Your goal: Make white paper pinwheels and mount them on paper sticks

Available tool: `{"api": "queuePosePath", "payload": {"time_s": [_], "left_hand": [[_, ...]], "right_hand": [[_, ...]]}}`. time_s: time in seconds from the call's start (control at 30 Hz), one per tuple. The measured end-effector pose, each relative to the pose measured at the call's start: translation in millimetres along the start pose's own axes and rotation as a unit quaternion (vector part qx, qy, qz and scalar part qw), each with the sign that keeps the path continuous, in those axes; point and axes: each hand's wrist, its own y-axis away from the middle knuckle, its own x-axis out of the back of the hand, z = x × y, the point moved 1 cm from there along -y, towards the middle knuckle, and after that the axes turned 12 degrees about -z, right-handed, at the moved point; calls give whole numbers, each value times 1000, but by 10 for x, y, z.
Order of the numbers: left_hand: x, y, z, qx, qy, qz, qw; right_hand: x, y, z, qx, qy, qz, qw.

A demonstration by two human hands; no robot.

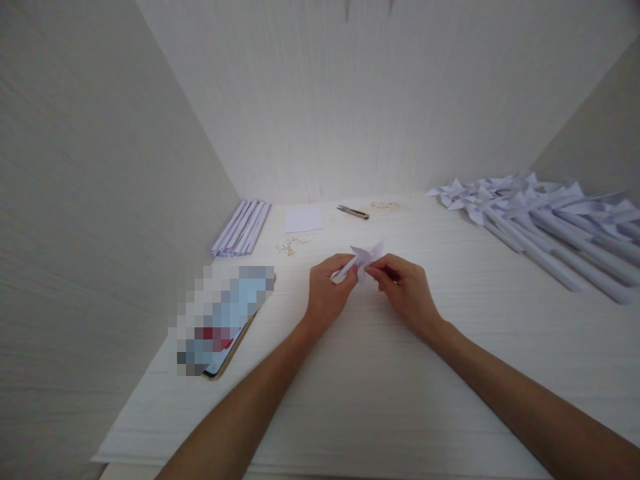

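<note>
A white paper pinwheel (pixel 367 256) with pointed, folded blades is held between my hands above the middle of the table. My left hand (pixel 330 288) closes on its left side, thumb and fingers pinching the paper. From the right, my right hand (pixel 401 285) pinches near the pinwheel's centre with thumb and forefinger. Whether a small piece sits between those right fingertips is too small to tell. Beyond my hands lie a square of white paper (pixel 304 219), a pair of thread snips (pixel 353 212) and a scatter of small pale sticks (pixel 292 245).
Rolled paper tubes (pixel 242 228) lie stacked at the back left. A phone (pixel 235 320), its screen blurred, rests at the left. Many pinwheels on paper tubes (pixel 545 220) are piled at the right. More tiny bits (pixel 385 205) lie near the back wall (pixel 330 100). Walls enclose three sides.
</note>
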Motion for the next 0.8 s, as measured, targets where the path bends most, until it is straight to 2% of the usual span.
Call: {"api": "queuePosePath", "payload": {"time_s": [0.67, 0.8], "left_hand": [[5, 16, 53, -45, -30, 12, 998], [-3, 14, 59, -63, -46, 2, 997]], "right_hand": [[25, 30, -15, 130, 101, 47, 985], [11, 47, -50, 118, 128, 51, 983]]}}
